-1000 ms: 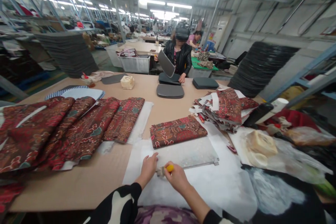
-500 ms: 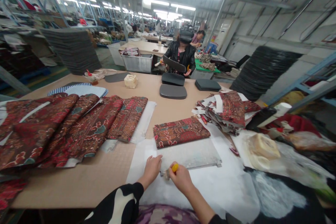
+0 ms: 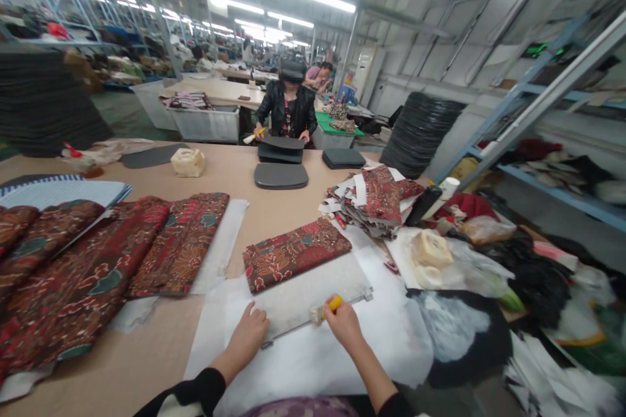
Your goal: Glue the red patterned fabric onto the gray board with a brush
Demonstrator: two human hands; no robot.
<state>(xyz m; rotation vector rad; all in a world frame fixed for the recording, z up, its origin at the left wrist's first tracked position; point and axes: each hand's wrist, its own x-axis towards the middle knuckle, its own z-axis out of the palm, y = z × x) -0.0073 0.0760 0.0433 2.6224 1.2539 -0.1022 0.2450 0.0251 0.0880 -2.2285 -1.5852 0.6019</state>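
My right hand (image 3: 346,326) is closed round the yellow handle of a brush (image 3: 335,303). Its pale bristles touch the near edge of a flat, light grey panel (image 3: 307,292), towards its right part. At the panel's left end lies my left hand (image 3: 249,332), fingers stretched out and resting on the edge. A folded piece of red-brown patterned fabric (image 3: 298,251) covers the panel's far side. Beneath the panel, white paper (image 3: 313,368) is spread over the table.
Several patterned fabric pieces (image 3: 178,244) lie on the left. To the right are a pile of scraps (image 3: 376,202), a cut-open container (image 3: 433,249) and a black sheet with a whitish smear (image 3: 452,326). Across the table (image 3: 220,169), a person (image 3: 288,104) handles dark panels beside a brush.
My right hand has slid the brush rightwards along the panel's near edge, away from my left hand. The view has turned right. The person opposite has lowered a dark panel onto the stack.
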